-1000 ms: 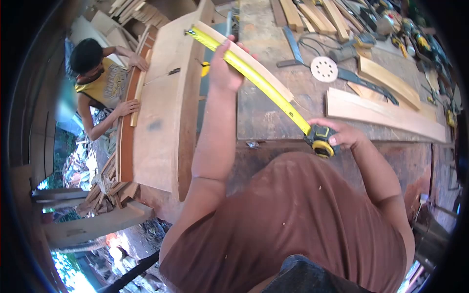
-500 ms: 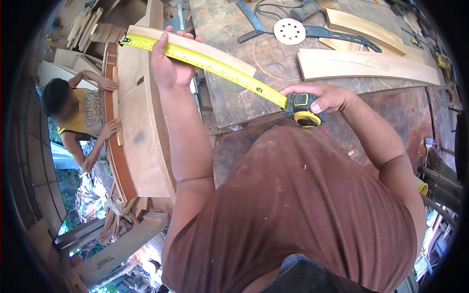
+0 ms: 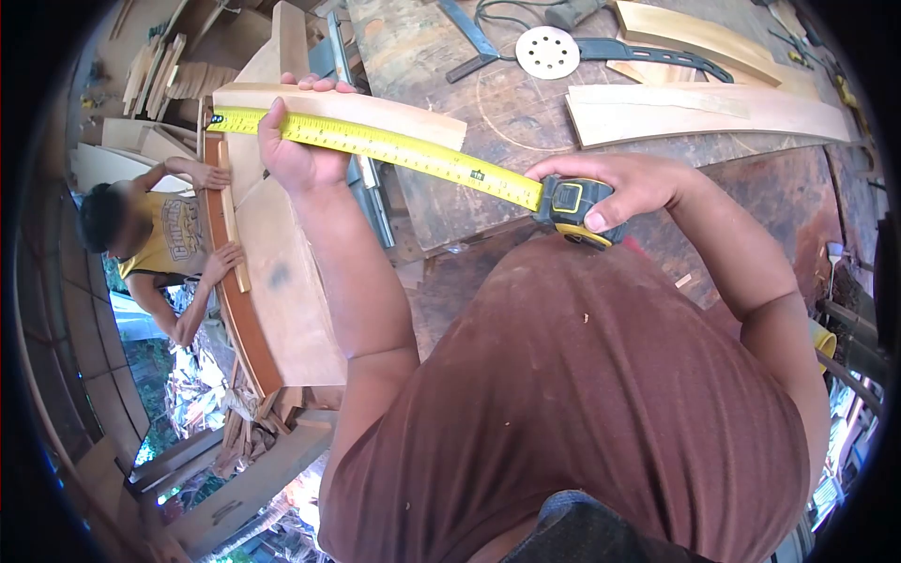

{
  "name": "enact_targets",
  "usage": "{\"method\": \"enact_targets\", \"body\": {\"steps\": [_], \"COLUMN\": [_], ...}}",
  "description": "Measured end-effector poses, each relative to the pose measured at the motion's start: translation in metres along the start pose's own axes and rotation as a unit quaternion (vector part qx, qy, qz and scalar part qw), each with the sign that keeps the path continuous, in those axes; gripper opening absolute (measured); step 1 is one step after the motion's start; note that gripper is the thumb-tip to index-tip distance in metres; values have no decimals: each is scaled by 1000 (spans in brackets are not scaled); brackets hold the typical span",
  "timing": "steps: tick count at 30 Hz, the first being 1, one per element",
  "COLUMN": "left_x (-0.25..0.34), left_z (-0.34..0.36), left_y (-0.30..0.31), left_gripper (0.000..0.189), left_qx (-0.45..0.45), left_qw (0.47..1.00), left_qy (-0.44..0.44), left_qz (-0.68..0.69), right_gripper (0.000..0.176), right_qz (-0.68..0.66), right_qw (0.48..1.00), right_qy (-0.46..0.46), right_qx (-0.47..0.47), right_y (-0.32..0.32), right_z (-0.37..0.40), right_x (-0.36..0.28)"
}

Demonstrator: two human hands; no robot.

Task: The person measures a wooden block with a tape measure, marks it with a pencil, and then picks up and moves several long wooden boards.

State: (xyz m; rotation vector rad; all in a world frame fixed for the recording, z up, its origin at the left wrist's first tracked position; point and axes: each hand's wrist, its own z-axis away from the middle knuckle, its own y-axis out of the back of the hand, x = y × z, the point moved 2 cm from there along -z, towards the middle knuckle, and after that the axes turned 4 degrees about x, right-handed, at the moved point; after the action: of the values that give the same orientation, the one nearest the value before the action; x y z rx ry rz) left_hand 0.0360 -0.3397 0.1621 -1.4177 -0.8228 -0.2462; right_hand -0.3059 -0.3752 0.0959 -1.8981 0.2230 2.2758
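My left hand (image 3: 305, 159) is closed around a short, pale wooden piece (image 3: 404, 117), with the thumb pressing a yellow tape blade (image 3: 399, 151) along its near edge. The blade's hooked end lies at the left end of the wood. From there the blade runs past the wood's right end to a black and yellow tape measure (image 3: 569, 199). My right hand (image 3: 643, 192) grips that case, thumb on its near side and fingers behind, partly hidden. Wood and blade are held up in front of the workbench (image 3: 422, 56).
Curved boards (image 3: 694, 114) lie on the bench beside a perforated sanding disc (image 3: 547, 53), a dark strap-like part and a blue metal tool (image 3: 474, 38). At left, a person (image 3: 169, 225) rests both hands on a wooden strip against a curved panel (image 3: 282, 281).
My left hand, the wood and the tape's hooked end have shifted left and slightly down. The right hand and tape case have barely moved. The view has shifted a little.
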Motion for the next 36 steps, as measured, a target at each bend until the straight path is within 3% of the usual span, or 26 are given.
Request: {"method": "enact_targets", "body": {"steps": [11,13,14,16,19,21,26,34,36], "left_x": [7,7,7,4,-3,-8,-24,-34,-37], "left_z": [-8,-14,-18,-21,-21,-31,-39,-48,-50], "left_y": [-5,-4,-2,-6,-20,-18,-31,-44,-45], "left_gripper": [44,67,67,94,104,110,106,96,98], "left_qx": [-45,-143,-143,-223,-240,-334,-415,-397,-418], "left_qw": [999,989,989,972,960,930,885,890,881], "left_qy": [-20,6,4,0,11,7,8,56,15], "left_qz": [17,46,43,72,141,154,209,216,223], "right_gripper": [96,97,97,98,100,96,102,105,105], "right_qz": [21,14,3,-8,-48,-81,-135,-215,-210], "right_qw": [1000,1000,1000,999,998,994,987,972,973], "right_qy": [2,7,4,2,9,24,-2,-27,-19], "right_qx": [-16,-24,-28,-35,-46,-72,-90,-95,-94], "right_y": [6,8,9,10,8,12,18,28,30], "right_z": [7,8,10,13,14,12,18,33,36], "right_x": [-21,-24,-26,-30,-34,-31,-22,-17,-17]}}
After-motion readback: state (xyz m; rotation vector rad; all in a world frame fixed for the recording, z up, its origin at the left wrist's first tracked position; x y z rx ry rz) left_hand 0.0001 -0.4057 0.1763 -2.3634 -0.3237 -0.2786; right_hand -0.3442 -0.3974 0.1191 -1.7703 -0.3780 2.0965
